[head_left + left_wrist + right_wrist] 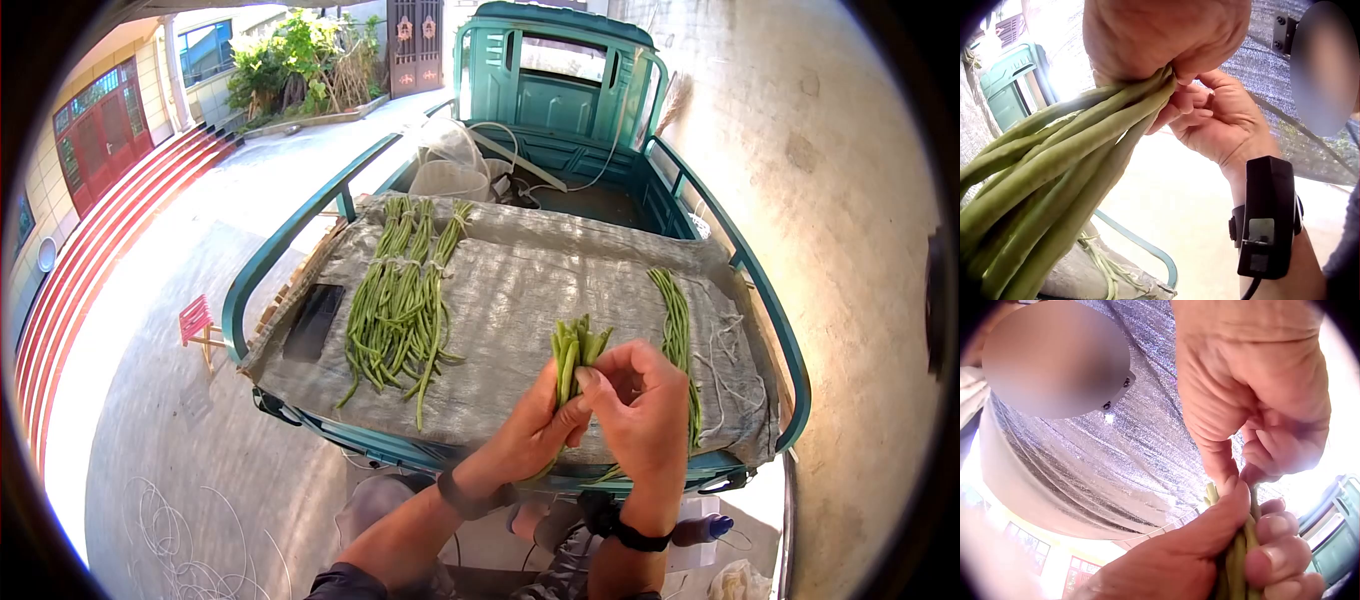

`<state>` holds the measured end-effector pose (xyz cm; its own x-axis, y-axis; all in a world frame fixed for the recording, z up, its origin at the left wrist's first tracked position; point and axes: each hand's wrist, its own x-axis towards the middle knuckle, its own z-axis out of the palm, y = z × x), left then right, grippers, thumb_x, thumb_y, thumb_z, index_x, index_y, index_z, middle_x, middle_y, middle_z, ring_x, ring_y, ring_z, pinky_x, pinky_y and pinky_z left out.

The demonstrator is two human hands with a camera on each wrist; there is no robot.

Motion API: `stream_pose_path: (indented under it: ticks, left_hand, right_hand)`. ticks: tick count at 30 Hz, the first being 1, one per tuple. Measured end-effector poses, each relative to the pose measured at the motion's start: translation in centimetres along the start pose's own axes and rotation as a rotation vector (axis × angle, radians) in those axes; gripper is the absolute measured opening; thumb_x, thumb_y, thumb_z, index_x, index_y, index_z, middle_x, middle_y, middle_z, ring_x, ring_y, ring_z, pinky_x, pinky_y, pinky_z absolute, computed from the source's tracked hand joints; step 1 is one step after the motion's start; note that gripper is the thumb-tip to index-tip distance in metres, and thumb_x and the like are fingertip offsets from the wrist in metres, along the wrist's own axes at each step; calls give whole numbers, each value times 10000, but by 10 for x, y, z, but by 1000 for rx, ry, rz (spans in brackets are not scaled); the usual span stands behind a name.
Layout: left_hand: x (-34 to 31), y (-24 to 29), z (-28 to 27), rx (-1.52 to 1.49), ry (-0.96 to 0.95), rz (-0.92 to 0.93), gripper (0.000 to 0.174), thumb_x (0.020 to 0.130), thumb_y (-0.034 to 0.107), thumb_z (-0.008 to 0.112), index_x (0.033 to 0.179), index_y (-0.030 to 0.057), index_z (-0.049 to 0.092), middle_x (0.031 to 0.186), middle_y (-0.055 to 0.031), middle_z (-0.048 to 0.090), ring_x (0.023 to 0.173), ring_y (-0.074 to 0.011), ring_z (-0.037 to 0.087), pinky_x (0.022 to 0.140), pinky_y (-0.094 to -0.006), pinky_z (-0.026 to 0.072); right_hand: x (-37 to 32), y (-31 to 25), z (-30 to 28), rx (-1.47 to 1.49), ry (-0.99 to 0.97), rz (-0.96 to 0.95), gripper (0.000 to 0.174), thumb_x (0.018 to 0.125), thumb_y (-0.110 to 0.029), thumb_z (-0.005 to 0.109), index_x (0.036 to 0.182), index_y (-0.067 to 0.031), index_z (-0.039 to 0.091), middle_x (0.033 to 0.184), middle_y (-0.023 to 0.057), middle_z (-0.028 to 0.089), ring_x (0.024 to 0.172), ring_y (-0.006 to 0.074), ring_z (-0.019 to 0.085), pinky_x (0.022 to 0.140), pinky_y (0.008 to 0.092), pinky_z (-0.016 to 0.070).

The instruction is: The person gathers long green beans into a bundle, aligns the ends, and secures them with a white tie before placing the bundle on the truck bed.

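green long beans (574,352) stand bunched in the left hand (530,430), gripped tight just above the sacking-covered cart bed (530,290); the right hand (640,400) seems to pinch their tips, both hands touching.

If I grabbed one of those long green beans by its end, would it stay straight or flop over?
Probably flop. The bunches on the cloth lie curved and wavy, so each bean likely bends easily. The beans stand up only where the left hand grips them together. Being so thin, one is likely light.
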<state>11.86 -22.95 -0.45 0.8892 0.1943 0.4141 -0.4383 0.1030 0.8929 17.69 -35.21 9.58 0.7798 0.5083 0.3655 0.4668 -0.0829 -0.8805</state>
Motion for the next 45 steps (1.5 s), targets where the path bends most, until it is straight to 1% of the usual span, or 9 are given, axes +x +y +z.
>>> stream_pose_path:
  ticks: [11, 18, 21, 24, 27, 30, 33, 39, 45]
  left_hand:
    - [3, -13, 2, -168, -51, -63, 421, 1140, 325, 518, 1428, 45, 394, 964, -1, 537, 734, -56, 505, 628, -227, 446]
    - [-1, 2, 7, -96, -61, -31, 429, 1142, 335, 508, 1432, 42, 387, 955, -11, 547, 727, -64, 525, 623, -232, 452]
    - [-3, 3, 4, -203, -105, -21, 419, 1145, 336, 500, 1423, 42, 390, 928, -16, 545, 716, -73, 528, 619, -238, 455]
    - [-2, 8, 3, -250, -137, -7, 403, 1147, 323, 493, 1414, 39, 392, 901, -19, 536, 707, -80, 522, 618, -241, 456]
    - [-1, 10, 3, -261, -172, 11, 391, 1147, 302, 493, 1415, 36, 390, 890, -18, 525, 700, -84, 515, 618, -238, 457]
    - [-2, 15, 5, -243, -172, 11, 399, 1147, 292, 491, 1432, 35, 381, 893, -18, 522, 700, -86, 514, 619, -236, 457]
    - [-3, 22, 5, -208, -171, 3, 428, 1148, 290, 488, 1466, 34, 362, 904, -17, 522, 699, -85, 514, 620, -235, 457]
    - [-3, 12, 2, -219, -208, 8, 486, 1147, 304, 484, 1516, 37, 316, 913, -10, 524, 700, -80, 519, 627, -238, 462]
    - [-2, 13, 0, -267, -228, -2, 499, 1145, 309, 488, 1530, 51, 303, 960, -17, 530, 721, -82, 534, 642, -242, 475]
  right_hand:
    - [0, -1, -10, -107, -109, -11, 134, 830, -66, 792, 865, 13, 690, 818, 107, 691, 680, 195, 671, 611, 321, 515]
    - [0, -4, -16, -166, -135, -8, 153, 819, -69, 797, 875, 24, 690, 815, 123, 693, 684, 213, 676, 618, 328, 522]
    - [0, 1, -18, -118, -143, -9, 134, 827, -51, 795, 888, 22, 701, 805, 100, 695, 688, 178, 672, 612, 306, 515]
    - [-2, -6, -19, 42, -71, 5, 112, 835, -19, 790, 910, 12, 713, 821, 63, 684, 696, 127, 659, 605, 268, 498]
    - [0, -7, -19, 86, -11, -19, 100, 845, 7, 779, 923, 1, 717, 844, 34, 662, 696, 90, 638, 600, 242, 479]
    - [2, -1, -17, 18, 13, -87, 106, 844, 4, 779, 928, 1, 714, 860, 36, 648, 682, 91, 623, 596, 242, 472]
    - [1, -4, -16, -10, 12, -83, 101, 843, 7, 772, 924, 3, 712, 847, 35, 644, 675, 95, 614, 591, 245, 468]
    - [1, -3, -14, 34, 6, -10, 75, 868, -2, 764, 919, 0, 708, 804, 12, 659, 676, 59, 597, 600, 230, 461]
    - [0, -9, -13, 137, 1, 34, 62, 906, -7, 759, 917, -6, 698, 806, -18, 673, 697, 21, 594, 608, 200, 462]
